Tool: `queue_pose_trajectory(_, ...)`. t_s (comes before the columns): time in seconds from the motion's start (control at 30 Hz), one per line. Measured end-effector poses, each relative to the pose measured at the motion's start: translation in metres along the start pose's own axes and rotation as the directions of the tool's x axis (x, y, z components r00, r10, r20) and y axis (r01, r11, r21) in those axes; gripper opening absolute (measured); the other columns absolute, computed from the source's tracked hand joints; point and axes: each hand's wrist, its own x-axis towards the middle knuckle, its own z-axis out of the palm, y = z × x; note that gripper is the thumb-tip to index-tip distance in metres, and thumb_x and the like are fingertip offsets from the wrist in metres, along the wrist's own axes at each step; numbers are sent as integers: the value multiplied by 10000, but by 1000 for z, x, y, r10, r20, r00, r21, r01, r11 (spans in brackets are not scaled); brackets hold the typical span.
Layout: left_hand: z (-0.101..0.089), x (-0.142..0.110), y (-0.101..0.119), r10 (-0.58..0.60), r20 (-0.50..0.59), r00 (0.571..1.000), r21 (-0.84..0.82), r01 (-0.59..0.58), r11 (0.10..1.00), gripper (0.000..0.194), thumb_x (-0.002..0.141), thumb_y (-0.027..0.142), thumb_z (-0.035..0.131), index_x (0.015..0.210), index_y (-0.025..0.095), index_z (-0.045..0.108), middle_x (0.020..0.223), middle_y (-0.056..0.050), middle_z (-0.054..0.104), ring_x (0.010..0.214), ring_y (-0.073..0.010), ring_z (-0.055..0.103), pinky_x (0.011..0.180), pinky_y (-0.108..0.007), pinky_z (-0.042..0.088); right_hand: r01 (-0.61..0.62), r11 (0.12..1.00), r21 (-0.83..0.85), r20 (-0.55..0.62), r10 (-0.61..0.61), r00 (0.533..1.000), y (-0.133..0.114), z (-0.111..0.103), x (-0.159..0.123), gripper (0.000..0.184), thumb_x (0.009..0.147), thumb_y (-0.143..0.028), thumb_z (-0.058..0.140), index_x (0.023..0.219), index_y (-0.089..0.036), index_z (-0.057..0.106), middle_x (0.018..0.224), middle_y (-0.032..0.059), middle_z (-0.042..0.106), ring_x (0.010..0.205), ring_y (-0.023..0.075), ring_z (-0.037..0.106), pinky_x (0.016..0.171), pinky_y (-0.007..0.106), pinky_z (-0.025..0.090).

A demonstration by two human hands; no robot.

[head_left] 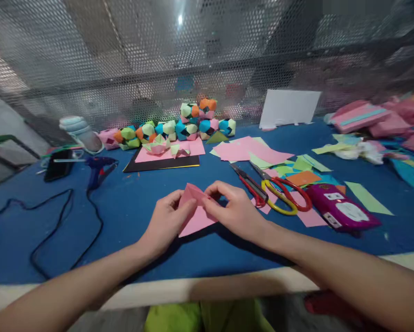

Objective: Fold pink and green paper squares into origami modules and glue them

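A sheet of pink paper (196, 222) is between my two hands, over the blue table near its front edge. Its far corners are folded in so the top comes to a point. My left hand (170, 216) pinches the left slanting edge, thumb on top of the fold. On the other side, my right hand (232, 210) pinches the right edge near the point with thumb and forefinger. The fingertips beneath the paper are hidden. Right of my right hand lie scissors with red and yellow handles (285, 203) and a red-handled cutter (250, 184).
A blue glue gun (98, 168) with a black cord (68, 216) lies left, by a phone (58, 165) and a bottle (81, 133). Folded paper balls (189, 129) stand at the back. Coloured paper scraps (302, 177) and a purple packet (341, 207) lie right.
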Motion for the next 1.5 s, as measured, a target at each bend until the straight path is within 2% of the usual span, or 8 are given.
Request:
queue_pose_trajectory(0.3,-3,-6,3,94,34,995,-131,-89,987,166,791,325,612,792,163,651,788,8,647,733,-111,539,652,-199,410,92,991,-92,16,-91,996,5,3,1,112,799,-177,505,690,-169,531,651,-12,571,612,103,511,596,228,396)
queue_pose_trajectory(0.5,-9,-5,0,57,41,998,-173,-49,984,189,783,341,626,723,162,637,806,-8,682,741,-123,560,664,-214,424,44,996,-84,58,-39,998,3,4,2,109,778,-149,522,672,-162,544,620,-28,565,583,88,495,574,211,382)
queue_pose_trajectory(0.67,-12,-2,-2,63,9,998,-115,-62,991,152,779,312,619,747,170,664,748,12,661,685,-107,532,621,-201,409,-25,997,-75,96,32,995,2,3,4,90,766,-154,527,680,-162,548,629,-30,569,598,89,500,570,206,387)
queue_pose_trajectory(0.87,-11,-2,0,95,46,994,32,-96,995,164,776,286,584,709,159,662,719,4,654,676,-116,530,608,-210,404,-81,995,-54,160,88,983,2,3,3,121,783,-225,537,693,-155,576,643,-10,588,595,97,508,554,208,399)
queue_pose_trajectory(1.0,-10,-1,1,58,91,994,31,-61,998,146,750,275,580,790,156,655,769,-4,646,703,-128,538,619,-222,413,-111,991,-75,95,117,989,6,2,4,114,772,-195,546,675,-156,591,634,-10,605,573,92,505,520,197,379)
queue_pose_trajectory(1.1,-9,0,1,-24,137,990,29,20,999,139,710,245,581,803,149,619,730,7,603,645,-117,513,566,-221,399,-103,992,-69,54,107,993,8,1,5,107,768,-196,551,677,-156,590,644,-11,610,583,93,506,533,198,385)
queue_pose_trajectory(1.2,-8,1,-1,-62,140,988,52,55,997,109,706,242,555,754,148,582,667,22,550,587,-104,471,515,-214,367,-102,992,-80,97,110,989,8,2,5,107,772,-202,540,690,-154,591,643,-11,599,588,95,499,533,201,375)
queue_pose_trajectory(1.5,-10,3,-4,19,179,984,95,-37,995,162,725,279,538,624,152,534,600,40,468,569,-88,401,505,-201,305,-19,992,-125,138,36,990,8,3,5,87,750,-186,529,674,-151,552,628,-27,526,589,85,431,536,200,346)
